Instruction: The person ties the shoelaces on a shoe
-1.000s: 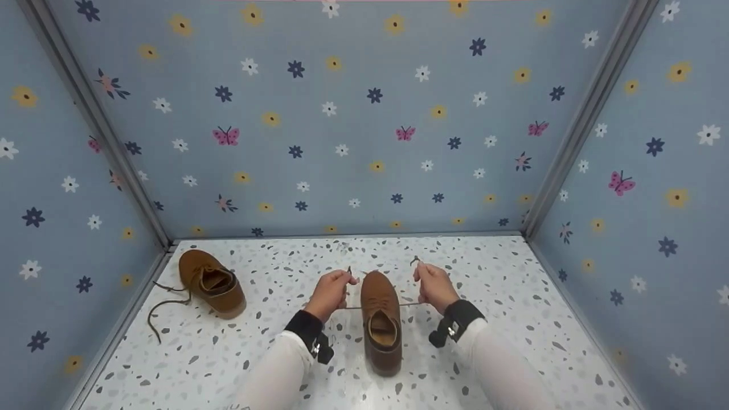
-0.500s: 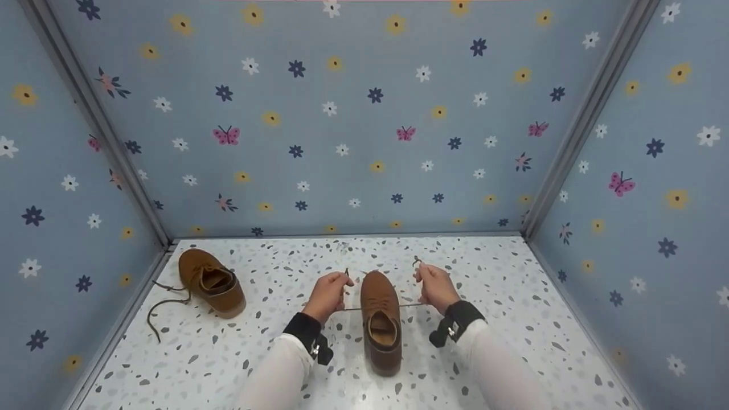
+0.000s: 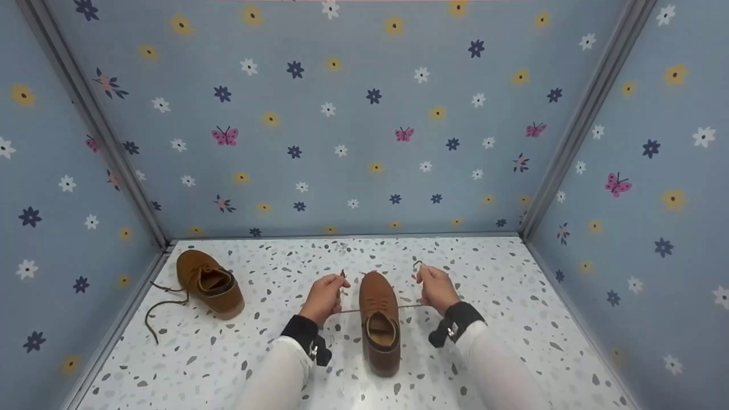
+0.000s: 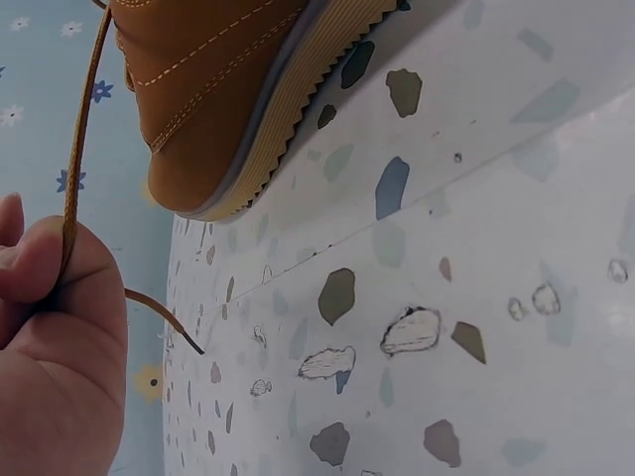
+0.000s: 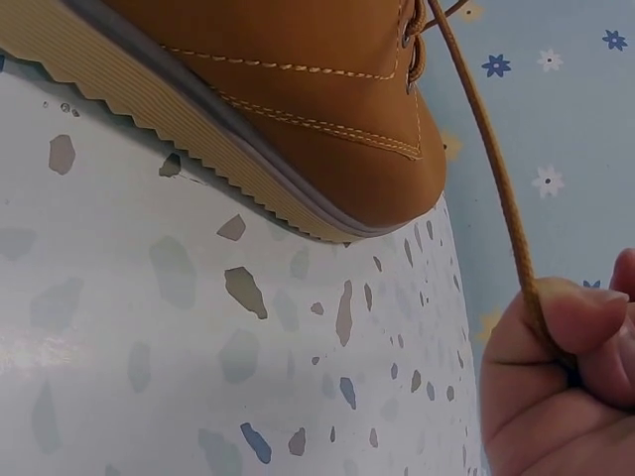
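A brown lace-up shoe (image 3: pixel 377 296) stands on the speckled surface between both hands, toe pointing away. To its left, my left hand (image 3: pixel 324 297) grips one end of its brown shoelace (image 4: pixel 81 129), whose dark tip sticks out past the fingers. My right hand (image 3: pixel 437 289) holds the other shoelace end (image 5: pixel 501 188) on the right side, curled fingers and thumb round it. Both lace halves run out sideways from the shoe's front, fairly straight in the head view. Neither hand touches the shoe itself.
A second brown shoe (image 3: pixel 209 285) sits at the back left, tilted in direction, its loose lace (image 3: pixel 151 310) trailing on the white speckled surface (image 3: pixel 273 353). Flower-patterned panels (image 3: pixel 353 125) enclose the back and both sides. Each wrist wears a black strap (image 3: pixel 464 313).
My left hand has shifted slightly left and away from the shoe, drawing its lace end along. The right hand stays almost where it was; both shoes have not moved.
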{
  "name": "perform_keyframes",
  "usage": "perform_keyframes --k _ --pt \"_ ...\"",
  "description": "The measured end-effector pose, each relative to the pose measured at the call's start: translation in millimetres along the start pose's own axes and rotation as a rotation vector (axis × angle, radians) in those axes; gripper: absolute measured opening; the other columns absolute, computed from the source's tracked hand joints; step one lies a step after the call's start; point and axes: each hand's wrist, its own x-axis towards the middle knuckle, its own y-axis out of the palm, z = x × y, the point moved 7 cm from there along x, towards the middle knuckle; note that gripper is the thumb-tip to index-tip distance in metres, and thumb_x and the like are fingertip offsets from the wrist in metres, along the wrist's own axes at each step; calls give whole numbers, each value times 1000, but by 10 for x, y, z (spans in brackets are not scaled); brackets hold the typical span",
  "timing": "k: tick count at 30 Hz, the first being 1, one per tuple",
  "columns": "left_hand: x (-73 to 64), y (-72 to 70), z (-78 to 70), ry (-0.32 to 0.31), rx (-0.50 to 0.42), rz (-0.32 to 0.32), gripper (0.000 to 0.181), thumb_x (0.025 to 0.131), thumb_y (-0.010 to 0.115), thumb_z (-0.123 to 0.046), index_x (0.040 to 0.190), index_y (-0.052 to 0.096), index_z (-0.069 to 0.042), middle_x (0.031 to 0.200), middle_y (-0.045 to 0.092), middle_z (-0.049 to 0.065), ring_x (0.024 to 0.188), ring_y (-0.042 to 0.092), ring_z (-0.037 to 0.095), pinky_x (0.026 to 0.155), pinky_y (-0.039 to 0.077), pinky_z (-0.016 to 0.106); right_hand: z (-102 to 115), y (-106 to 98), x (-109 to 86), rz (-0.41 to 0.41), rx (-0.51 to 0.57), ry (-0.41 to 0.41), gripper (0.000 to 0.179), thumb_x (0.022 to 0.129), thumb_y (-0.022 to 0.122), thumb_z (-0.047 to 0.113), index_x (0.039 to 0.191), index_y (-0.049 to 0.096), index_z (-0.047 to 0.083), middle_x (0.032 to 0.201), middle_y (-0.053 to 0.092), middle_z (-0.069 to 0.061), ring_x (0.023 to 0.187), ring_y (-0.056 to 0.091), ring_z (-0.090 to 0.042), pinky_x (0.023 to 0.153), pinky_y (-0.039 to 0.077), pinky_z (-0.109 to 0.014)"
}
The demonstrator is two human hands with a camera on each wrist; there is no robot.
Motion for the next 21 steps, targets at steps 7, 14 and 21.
perform_keyframes --k 7,14,21 --pt "-20 -29 60 -30 -35 6 28 108 49 -22 115 63 2 63 34 -8 52 31 7 49 33 23 -40 -13 -9 -6 10 10 41 113 40 40 92 60 11 53 37 7 47 42 -11 51 42 -26" --pt "-35 -64 95 -50 -68 9 28 108 50 -21 116 62 3 63 33 -8 52 32 7 49 33 23 -113 -11 -2 -10 8 26 40 113 39 38 92 60 12 53 38 7 48 41 -11 51 42 -27" --pt "-66 -14 106 -42 -62 21 26 108 48 -21 113 62 1 62 32 -8 51 30 7 49 32 23 -170 -26 -38 -21 3 55 41 113 39 41 95 61 11 54 39 6 48 45 -12 52 43 -27"
